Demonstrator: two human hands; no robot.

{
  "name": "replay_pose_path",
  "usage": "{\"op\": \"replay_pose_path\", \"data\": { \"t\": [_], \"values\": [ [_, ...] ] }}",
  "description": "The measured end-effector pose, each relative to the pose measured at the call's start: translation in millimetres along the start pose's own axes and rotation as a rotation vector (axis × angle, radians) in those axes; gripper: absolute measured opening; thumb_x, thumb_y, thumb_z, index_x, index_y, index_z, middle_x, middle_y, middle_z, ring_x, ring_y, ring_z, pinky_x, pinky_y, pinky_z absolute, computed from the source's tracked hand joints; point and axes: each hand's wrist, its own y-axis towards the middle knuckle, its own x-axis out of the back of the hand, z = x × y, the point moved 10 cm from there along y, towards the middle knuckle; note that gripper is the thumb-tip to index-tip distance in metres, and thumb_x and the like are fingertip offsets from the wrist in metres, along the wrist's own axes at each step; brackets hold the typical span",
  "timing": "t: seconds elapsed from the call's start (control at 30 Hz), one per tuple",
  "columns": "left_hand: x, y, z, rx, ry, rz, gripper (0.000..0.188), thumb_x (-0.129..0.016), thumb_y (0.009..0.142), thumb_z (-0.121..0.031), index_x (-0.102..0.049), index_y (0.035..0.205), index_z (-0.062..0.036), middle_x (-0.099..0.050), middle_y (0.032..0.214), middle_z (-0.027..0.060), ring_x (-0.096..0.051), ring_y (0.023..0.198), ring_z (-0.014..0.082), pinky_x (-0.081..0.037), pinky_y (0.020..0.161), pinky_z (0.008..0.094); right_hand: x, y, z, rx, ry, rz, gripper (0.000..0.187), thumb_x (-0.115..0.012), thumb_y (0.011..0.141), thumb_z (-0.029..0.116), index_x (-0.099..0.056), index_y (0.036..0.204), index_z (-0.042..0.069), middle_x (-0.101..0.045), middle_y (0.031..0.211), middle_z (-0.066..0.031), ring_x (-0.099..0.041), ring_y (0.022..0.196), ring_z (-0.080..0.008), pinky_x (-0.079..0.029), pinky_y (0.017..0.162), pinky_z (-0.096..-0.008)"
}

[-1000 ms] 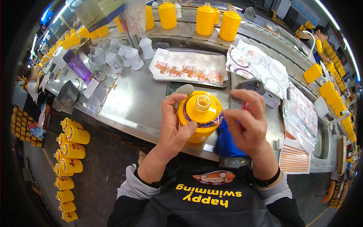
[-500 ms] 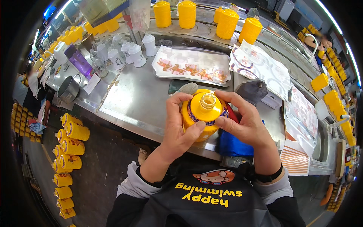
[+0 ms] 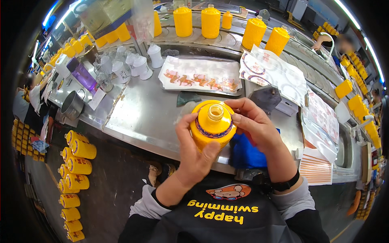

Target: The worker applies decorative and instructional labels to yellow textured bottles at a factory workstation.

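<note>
A glossy yellow bottle [image 3: 215, 126] with a bare, open neck stands tilted toward me between my hands, above the near edge of the metal bench. Around its shoulder runs a dark patterned band [image 3: 210, 135]. My left hand [image 3: 193, 156] wraps the bottle's left and near side, thumb across the front. At the band's right end, the thumb and fingers of my right hand [image 3: 259, 127] pinch together against the bottle's shoulder. Beneath that hand lies a blue cloth [image 3: 252, 153]. A dark green pad [image 3: 188, 98] rests just beyond the bottle.
A metal tray [image 3: 162, 84] holds a sheet of horse pictures. Printed sheets [image 3: 285, 77] and a dark block [image 3: 265, 97] lie to the right. White and clear bottles [image 3: 142, 67] and a metal pot [image 3: 73, 104] stand left. Yellow bottles [image 3: 210, 22] line the conveyor behind; others stack below left.
The bottle and both hands have shifted slightly left. My right hand has gone from spanning the bottle's side to pinching at the band's right end.
</note>
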Motion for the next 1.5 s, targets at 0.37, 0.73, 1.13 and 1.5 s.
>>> {"op": "replay_pose_path", "data": {
  "t": [0.37, 0.73, 1.13, 1.5],
  "values": [
    [30, 15, 11, 0.123, -0.130, 0.209, 0.068, -0.060, 0.092, -0.027, -0.026, 0.145, -0.0011, -0.038, 0.143, 0.0147, -0.038, 0.134, 0.0229, -0.029, 0.112, 0.0358, -8, -32, 47, 0.314, -0.630, -0.088, 0.042, -0.063, 0.092, 0.017, -0.052, 0.130, 0.005, -0.058, 0.115, -0.0057, -0.056, 0.096, -0.0143, -0.046, 0.082, -0.0258],
    [24, 24, -4, 0.092, 0.177, 0.125, 0.063, -0.062, 0.086, -0.015, -0.035, 0.141, 0.0020, -0.043, 0.129, 0.0154, -0.044, 0.122, 0.0233, -0.032, 0.107, 0.0348, -30, -16, 52, 0.496, -0.776, -0.132, 0.043, -0.071, 0.085, 0.020, -0.057, 0.121, 0.000, -0.058, 0.112, -0.0113, -0.053, 0.076, -0.0143, -0.046, 0.068, -0.0262],
    [21, 25, 0, 0.094, 0.187, 0.075, 0.061, -0.061, 0.084, -0.013, -0.036, 0.138, 0.0005, -0.042, 0.128, 0.0143, -0.044, 0.121, 0.0227, -0.032, 0.107, 0.0345, -31, -14, 52, 0.419, -0.803, -0.166, 0.042, -0.072, 0.084, 0.019, -0.057, 0.117, -0.002, -0.057, 0.112, -0.0123, -0.055, 0.072, -0.0140, -0.047, 0.066, -0.0254],
    [29, 23, 13, 0.154, -0.262, 0.023, 0.046, -0.047, 0.099, -0.021, -0.035, 0.138, -0.0006, -0.044, 0.134, 0.0126, -0.044, 0.125, 0.0184, -0.032, 0.108, 0.0322, -49, -18, 61, 0.525, -1.033, -0.216, 0.050, -0.075, 0.079, 0.027, -0.055, 0.114, -0.002, -0.056, 0.112, -0.0180, -0.054, 0.102, -0.0317, -0.046, 0.085, -0.0376]
  ]
}}
